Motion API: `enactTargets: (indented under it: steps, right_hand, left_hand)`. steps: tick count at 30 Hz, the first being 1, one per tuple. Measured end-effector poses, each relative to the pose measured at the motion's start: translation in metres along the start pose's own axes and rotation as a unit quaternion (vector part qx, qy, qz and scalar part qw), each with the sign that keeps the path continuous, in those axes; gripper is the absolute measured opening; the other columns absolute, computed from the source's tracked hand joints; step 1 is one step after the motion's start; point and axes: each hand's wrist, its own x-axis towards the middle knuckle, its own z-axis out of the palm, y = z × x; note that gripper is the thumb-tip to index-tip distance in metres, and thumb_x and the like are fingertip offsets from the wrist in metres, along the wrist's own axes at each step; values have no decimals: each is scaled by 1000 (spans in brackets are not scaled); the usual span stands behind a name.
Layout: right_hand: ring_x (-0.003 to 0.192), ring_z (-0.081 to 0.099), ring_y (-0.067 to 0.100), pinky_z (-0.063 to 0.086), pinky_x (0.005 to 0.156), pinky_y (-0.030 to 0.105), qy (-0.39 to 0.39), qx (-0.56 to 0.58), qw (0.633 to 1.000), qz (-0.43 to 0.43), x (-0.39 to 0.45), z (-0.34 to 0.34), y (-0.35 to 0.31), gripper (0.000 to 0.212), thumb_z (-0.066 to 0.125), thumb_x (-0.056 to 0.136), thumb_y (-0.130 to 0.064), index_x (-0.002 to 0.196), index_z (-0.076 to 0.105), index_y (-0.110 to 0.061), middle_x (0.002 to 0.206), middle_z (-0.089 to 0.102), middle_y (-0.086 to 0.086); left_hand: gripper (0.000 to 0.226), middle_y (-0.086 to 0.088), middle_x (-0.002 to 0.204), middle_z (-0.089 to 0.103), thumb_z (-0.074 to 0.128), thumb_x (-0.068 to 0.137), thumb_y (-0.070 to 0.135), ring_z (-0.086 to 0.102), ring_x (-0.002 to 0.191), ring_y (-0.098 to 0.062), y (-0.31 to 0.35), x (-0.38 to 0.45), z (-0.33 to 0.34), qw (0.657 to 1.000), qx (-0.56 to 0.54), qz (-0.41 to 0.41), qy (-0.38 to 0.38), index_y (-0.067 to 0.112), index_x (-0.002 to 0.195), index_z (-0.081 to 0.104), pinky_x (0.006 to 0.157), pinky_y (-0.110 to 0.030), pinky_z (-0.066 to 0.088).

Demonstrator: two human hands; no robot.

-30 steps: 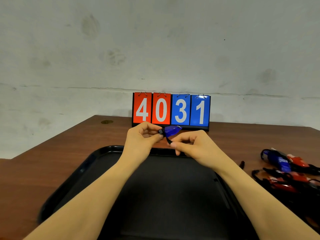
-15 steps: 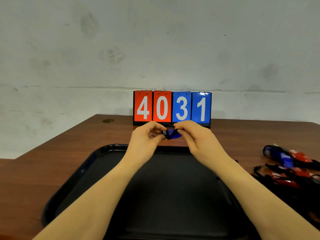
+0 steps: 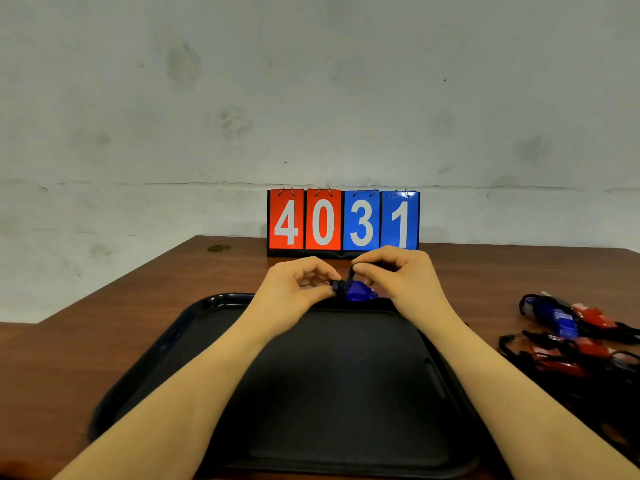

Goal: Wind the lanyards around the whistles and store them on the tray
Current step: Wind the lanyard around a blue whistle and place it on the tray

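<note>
The black tray sits bare under both forearms. To the right on the table lies a heap of red and blue whistles, lanyards loose. Above the tray's far rim, the left hand pinches 1 blue whistle; the right hand pinches its black lanyard, mid-wind. Next, probably another taut turn.
</note>
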Motion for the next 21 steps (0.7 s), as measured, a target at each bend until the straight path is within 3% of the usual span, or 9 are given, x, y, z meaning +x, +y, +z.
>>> enactTargets:
  steps: [3,7,11,15,21]
  right_hand:
    - [89,62,3,53,78,21,-8,28,999,24,0,-2,-2,14,68,81,-9,84,68,-23,82,67,-9]
    - [80,61,-9,54,68,13,-28,60,997,41,-1,-2,-4,18,67,81,-9,79,67,-27,79,67,-11]
    - [80,62,0,52,73,17,-49,38,996,59,2,-1,-1,14,65,83,-11,84,67,-25,80,66,-10]
    - [56,54,-2,46,60,10,-110,-14,992,54,1,3,2,14,61,86,-15,78,68,-24,65,63,-6]
    - [56,51,-1,44,62,12,-185,-49,981,38,0,8,-1,19,60,88,-23,83,72,-10,70,66,-2]
  left_hand:
    - [26,12,89,68,67,79,5,63,87,4,0,-1,-2,1000,-11,-5,-11,30,86,64,78,-8,47]
    - [24,9,88,69,68,78,4,65,85,1,1,-2,-4,999,-28,-14,-17,27,84,65,77,-10,49]
    - [25,7,84,70,67,76,-3,67,84,-5,1,-2,-6,995,-97,-27,11,21,84,65,74,-13,51]
    - [25,-2,87,70,65,76,-7,69,84,-15,-2,0,-4,980,-177,-61,64,16,86,65,74,-21,55]
    - [19,-10,88,70,64,78,-4,71,77,-19,-4,2,-3,965,-223,-90,107,11,89,63,69,-23,57]
